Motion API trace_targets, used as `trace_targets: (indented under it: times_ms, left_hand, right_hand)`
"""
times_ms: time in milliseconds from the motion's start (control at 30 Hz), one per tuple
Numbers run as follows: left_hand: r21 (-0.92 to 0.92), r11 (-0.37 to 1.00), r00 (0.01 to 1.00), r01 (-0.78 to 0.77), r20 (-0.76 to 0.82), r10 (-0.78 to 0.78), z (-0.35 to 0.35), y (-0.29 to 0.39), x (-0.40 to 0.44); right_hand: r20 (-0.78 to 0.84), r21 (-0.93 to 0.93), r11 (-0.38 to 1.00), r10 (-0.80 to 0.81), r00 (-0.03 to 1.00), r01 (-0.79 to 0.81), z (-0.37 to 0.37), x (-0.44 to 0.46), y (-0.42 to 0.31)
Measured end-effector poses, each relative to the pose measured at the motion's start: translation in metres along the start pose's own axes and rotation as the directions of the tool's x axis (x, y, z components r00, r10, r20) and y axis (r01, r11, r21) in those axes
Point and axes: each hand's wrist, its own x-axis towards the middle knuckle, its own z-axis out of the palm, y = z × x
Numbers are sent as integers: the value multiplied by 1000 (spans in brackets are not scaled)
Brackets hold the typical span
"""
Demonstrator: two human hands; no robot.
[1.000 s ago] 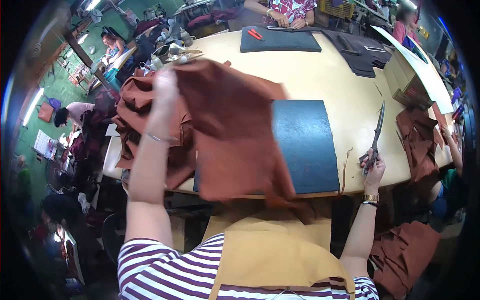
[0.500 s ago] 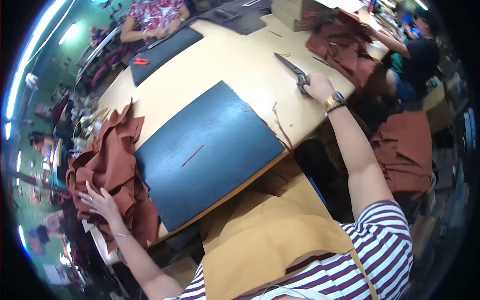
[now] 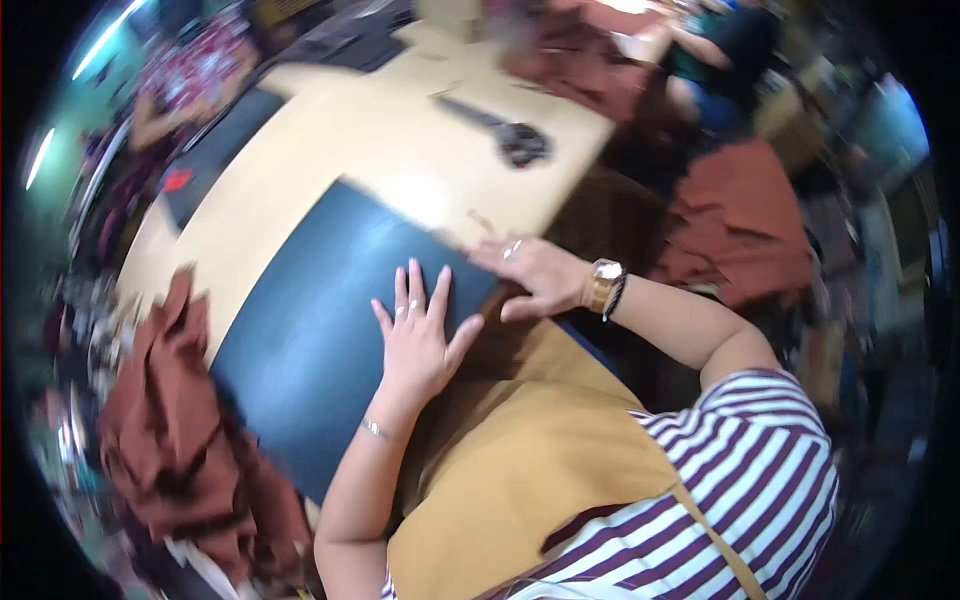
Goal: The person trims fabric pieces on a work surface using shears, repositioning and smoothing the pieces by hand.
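A dark blue-green cutting mat [image 3: 310,320] lies on the pale table in front of me. My left hand [image 3: 418,345] is spread over its right part, fingers apart, holding nothing. Beside it, my right hand [image 3: 540,278] reaches over the mat's right corner and the table edge with fingers stretched out; nothing shows in its grasp. Farther up the table rest dark-handled scissors [image 3: 520,145], blurred. Thin brown scraps [image 3: 480,217] lie just beyond my right fingers.
Rumpled brown fabric [image 3: 170,420] is heaped at the table's left edge. More brown fabric lies at the far right corner [image 3: 590,65] and in a pile [image 3: 745,225] right of the table. People sit at the far side. A mustard apron [image 3: 540,430] covers my lap.
My right hand has let go of the scissors and come back to the mat. My left hand has moved from the brown fabric onto the mat. The mat's thin brown strip no longer shows.
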Motion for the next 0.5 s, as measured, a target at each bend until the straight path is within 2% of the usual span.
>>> trace_targets:
  times_ms: [67, 133, 167, 200, 233, 267, 300, 333, 400, 467, 500]
  left_hand:
    - [28, 975, 970, -223, 104, 219, -2, 18, 2]
    - [-13, 947, 942, -321, 101, 320, -10, 21, -1]
    - [-85, 929, 925, -361, 94, 368, -10, 16, -2]
    - [-152, 910, 912, -386, 87, 402, -10, 12, -3]
    - [-179, 905, 910, -386, 85, 405, -10, 13, -4]
    - [-206, 901, 911, -381, 83, 404, -11, 14, -5]
    - [-231, 898, 913, -374, 77, 400, -10, 13, -5]
    - [-221, 905, 919, -364, 70, 387, -9, 14, -5]
    - [-198, 919, 933, -342, 49, 357, -6, 16, -5]
    - [-193, 923, 936, -333, 48, 348, -6, 17, -4]
    - [-189, 926, 939, -325, 48, 340, -6, 18, -4]
  right_hand:
    - [29, 51, 998, -22, 999, 21, -18, -41, -16]
    - [258, -8, 1000, 25, 966, -24, -27, -82, -11]
    - [24, -65, 998, -12, 1000, 14, -34, -99, -8]
    - [-62, -60, 993, 95, 994, -99, -42, -115, 6]
    - [-108, -245, 928, 261, 959, -280, -56, -134, 21]
    - [-219, -304, 836, 405, 888, -456, -69, -158, 39]
    - [-315, -386, 747, 445, 839, -541, -81, -185, 62]
    - [-281, -439, 559, 658, 699, -703, -96, -212, 78]
    - [-383, -671, 142, 774, 505, -728, -110, -269, 108]
    - [-409, -687, -161, 892, 193, -709, -126, -290, 111]
    - [-437, -656, -232, 893, 111, -718, -131, -294, 115]
